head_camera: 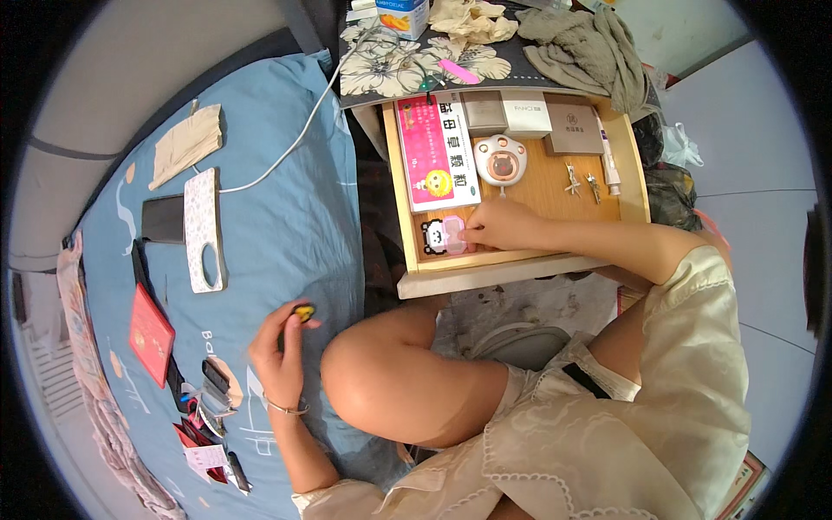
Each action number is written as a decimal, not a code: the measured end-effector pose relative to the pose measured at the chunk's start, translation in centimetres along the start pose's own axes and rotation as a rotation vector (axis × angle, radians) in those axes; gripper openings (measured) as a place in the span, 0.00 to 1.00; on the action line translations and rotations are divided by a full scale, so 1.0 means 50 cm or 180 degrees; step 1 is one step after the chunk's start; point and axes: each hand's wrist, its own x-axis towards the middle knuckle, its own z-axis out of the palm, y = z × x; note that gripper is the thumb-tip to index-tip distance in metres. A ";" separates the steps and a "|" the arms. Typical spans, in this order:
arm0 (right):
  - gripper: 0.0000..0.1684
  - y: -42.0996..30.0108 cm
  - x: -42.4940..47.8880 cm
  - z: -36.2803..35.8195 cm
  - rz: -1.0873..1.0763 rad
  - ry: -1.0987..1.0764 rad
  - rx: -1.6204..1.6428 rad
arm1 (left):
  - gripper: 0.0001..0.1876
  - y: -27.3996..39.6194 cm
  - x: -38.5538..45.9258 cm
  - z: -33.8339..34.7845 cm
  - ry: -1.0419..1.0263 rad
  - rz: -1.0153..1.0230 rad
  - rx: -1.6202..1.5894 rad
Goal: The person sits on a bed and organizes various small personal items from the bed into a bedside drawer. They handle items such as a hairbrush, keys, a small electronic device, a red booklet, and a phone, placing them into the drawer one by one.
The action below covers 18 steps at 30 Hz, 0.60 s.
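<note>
Above the bed edge, my left hand (279, 351) pinches a small round black-and-yellow item (303, 313) between thumb and fingers. My right hand (504, 224) reaches into an open wooden drawer (409, 250), at its near left corner. Its fingertips are on the right edge of a pink translucent plastic piece (454, 234). Against that piece lies a black-and-white pixel-style animal figure (432, 236). Just beyond the hand are a white paw-shaped device (500, 160) with a short cord and a pink-and-white box (439, 156) bearing writing.
The drawer also holds small boxes (573, 127), metal clips (572, 180) and a white tube (610, 162). A grey towel (578, 45) hangs off the cabinet top. On the blue bed sheet (273, 247) are a phone (162, 218), a patterned case (203, 227) with a cable, and a red booklet (151, 335).
</note>
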 end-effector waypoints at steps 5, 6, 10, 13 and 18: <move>0.16 0.036 -0.020 -0.001 -0.0716 -0.0023 0.0035 | 0.08 0.081 0.093 0.078 -0.1166 0.1186 0.0673; 0.16 0.032 -0.026 -0.008 -0.0753 -0.0048 0.0068 | 0.07 0.102 0.109 0.093 -0.1314 0.1369 0.0747; 0.16 0.030 -0.043 -0.019 -0.0657 -0.0226 0.0141 | 0.05 0.137 0.179 0.170 -0.1994 0.1301 0.1179; 0.16 0.039 -0.054 -0.018 -0.0737 -0.0121 0.0213 | 0.06 0.136 0.211 0.235 -0.2164 0.1662 0.1890; 0.16 0.050 -0.084 -0.031 -0.0754 0.0017 0.0135 | 0.06 0.127 0.217 0.279 -0.1993 0.2006 0.2680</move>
